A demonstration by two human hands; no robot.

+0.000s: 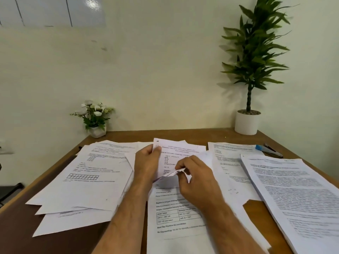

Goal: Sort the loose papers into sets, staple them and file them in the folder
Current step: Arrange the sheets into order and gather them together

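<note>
Papers blanket the bench [192, 133]: a fanned pile left [88, 180], a thicker stack right [297, 198], sheets between, so sorting looks barely begun. Left hand [146, 162] grips a raised sheet [176, 153]; right hand [194, 173] pinches its curled lower edge. Stapler [269, 149] sits untouched far right; no folder in sight.

held sheet [176, 153]: white, printed, tilted up, lower edge curled
loose papers [88, 173]: overlapping spreads across desk
stapler [269, 149]: blue, far right

Right-hand stack [297, 195] cut off; its print blurred.
</note>
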